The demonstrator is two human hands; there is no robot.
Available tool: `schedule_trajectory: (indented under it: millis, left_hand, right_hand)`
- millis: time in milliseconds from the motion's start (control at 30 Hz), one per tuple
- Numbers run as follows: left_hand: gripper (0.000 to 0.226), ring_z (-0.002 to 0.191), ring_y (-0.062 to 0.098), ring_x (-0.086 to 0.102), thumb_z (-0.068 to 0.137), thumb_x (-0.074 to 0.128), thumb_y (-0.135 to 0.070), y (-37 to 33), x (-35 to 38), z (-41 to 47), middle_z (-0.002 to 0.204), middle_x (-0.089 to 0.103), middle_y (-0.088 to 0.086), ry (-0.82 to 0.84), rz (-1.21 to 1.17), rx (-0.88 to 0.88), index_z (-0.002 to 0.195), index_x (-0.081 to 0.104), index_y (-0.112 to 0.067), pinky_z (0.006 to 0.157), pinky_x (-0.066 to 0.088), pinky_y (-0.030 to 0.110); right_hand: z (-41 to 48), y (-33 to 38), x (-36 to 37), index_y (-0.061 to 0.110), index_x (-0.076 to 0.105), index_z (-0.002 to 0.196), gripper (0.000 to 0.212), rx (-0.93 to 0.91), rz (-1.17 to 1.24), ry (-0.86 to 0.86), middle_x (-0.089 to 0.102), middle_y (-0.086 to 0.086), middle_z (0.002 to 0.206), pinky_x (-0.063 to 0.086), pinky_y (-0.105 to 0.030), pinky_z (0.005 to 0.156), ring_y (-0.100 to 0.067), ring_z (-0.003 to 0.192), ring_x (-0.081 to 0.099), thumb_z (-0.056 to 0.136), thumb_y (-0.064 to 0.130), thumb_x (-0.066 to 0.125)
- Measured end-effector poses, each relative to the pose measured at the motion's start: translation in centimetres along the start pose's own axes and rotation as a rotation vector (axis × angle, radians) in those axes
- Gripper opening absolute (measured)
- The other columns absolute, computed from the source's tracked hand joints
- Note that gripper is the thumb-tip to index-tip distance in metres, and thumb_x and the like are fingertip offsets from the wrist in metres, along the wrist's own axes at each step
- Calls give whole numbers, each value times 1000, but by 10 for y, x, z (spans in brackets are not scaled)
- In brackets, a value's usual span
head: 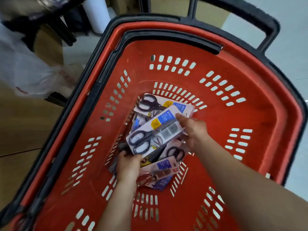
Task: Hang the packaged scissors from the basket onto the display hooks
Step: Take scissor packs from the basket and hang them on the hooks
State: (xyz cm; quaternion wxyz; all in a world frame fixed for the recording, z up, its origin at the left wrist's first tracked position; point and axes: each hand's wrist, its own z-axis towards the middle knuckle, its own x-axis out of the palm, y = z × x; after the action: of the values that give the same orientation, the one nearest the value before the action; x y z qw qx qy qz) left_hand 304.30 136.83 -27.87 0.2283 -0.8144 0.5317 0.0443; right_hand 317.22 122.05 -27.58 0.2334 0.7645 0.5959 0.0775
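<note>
Pack: white card, black-handled scissors under clear blister, blue and yellow labels; it lies slanted atop the heap at the basket bottom.
My left hand: curled on its handle end, 7 o'clock.
My right hand: thumb pinching its blade end, 3 o'clock.
Count: one red basket; at least three other packs.
Hard to see: the lower ones overlap; print blurred.

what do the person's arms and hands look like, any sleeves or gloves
No gloves on the left hand or right hand, and no sleeves in view on the left forearm or right forearm. No watch or bracelet at either wrist. Rings: too blurred to tell.
</note>
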Motion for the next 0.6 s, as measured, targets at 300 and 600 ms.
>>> schedule_trajectory:
  millis: [300, 600]
  left_hand:
    - [114, 149, 15, 12, 69, 86, -34, -72, -35, -140, 162, 16, -7, -11, 551, 843, 155, 10, -33, 120, 20, 38]
    - [39, 84, 1, 70, 67, 90, -20, -128, -121, -270, 90, 75, -15, 376, 440, 653, 98, 67, -29, 77, 58, 33]
  right_hand:
    - [-144, 58, -35, 19, 65, 83, 13, -778, -865, 184, 66, 6, 73, 50, -30, 61, -10, 67, 62, 82, 20, 77]
    - [-332, 143, -79, 29, 73, 89, 32, -735, -746, 497, 74, 11, 85, 56, -27, 71, -7, 76, 69, 61, 29, 89]
